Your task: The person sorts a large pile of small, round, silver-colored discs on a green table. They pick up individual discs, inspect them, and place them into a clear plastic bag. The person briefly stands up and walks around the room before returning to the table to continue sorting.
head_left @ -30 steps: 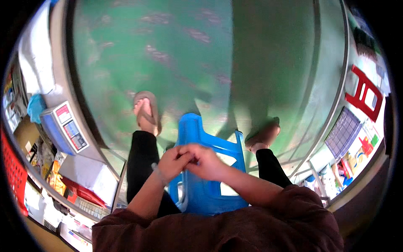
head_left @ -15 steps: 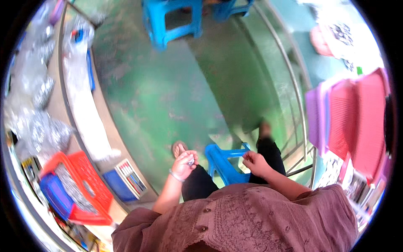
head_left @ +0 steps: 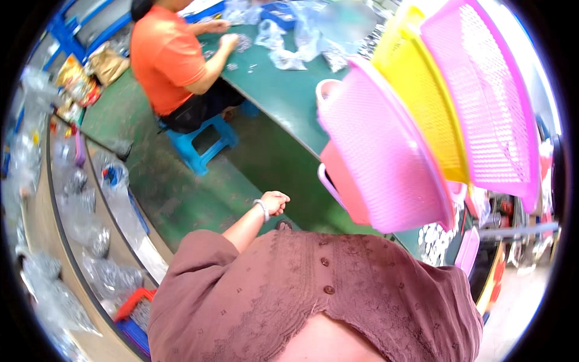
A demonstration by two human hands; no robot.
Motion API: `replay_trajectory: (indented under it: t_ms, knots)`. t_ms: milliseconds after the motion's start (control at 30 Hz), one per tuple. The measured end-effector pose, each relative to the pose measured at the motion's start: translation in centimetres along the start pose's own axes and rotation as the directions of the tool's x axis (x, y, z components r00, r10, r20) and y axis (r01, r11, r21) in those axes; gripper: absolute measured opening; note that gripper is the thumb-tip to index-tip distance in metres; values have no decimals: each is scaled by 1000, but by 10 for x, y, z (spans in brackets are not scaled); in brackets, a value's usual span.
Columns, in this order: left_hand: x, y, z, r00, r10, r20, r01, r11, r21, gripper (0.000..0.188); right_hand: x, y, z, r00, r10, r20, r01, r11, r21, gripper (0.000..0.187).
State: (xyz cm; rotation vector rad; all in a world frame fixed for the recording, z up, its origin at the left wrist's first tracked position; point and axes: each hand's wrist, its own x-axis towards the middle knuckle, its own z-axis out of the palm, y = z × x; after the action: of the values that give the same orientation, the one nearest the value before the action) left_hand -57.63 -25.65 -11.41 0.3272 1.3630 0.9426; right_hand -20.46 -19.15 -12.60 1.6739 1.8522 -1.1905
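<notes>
My left hand [head_left: 275,203], with a pale bracelet at its wrist, is held in front of my body above the green floor. Its fingers are curled closed, and whatever they may hold is hidden. Nothing touches that hand from outside; the nearest large thing is a pink plastic basket [head_left: 386,145] to its right. My right hand does not show. A yellow basket [head_left: 422,90] and another pink basket [head_left: 482,102] stand behind the first, with a red basket [head_left: 345,184] partly hidden below.
A co-worker in an orange shirt [head_left: 172,57] sits on a blue stool [head_left: 205,145] at a green table [head_left: 283,96] bearing small parts and clear bags [head_left: 280,45]. Shelves at left hold bagged parts [head_left: 108,274] and a red basket [head_left: 134,304].
I am standing, and the view has swung up to the table, baskets and co-worker. My right hand has left the view. The small shiny thing in my left hand no longer shows.
</notes>
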Motion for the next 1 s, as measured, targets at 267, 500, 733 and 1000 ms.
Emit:
replay_trajectory:
  t_ms: [267, 500, 733, 1000]
  knots:
    - [73, -11, -50, 826, -223, 518, -417, 378, 827, 20, -64, 49, 65, 852, 409, -326, -186, 819, 543, 21]
    - [150, 78, -69, 895, -373, 246, -201, 156, 967, 20, -157, -18, 276, 589, 788, 177, -459, 147, 876, 17]
    - [147, 76, -15, 891, -375, 257, -265, 31, 964, 21, -256, -49, 404, 425, 749, 508, -339, -389, 857, 11]
    - [111, 4, 98, 811, -469, 351, -479, -185, 858, 21, -325, 19, 407, 489, 830, 269, 110, -365, 924, 19]
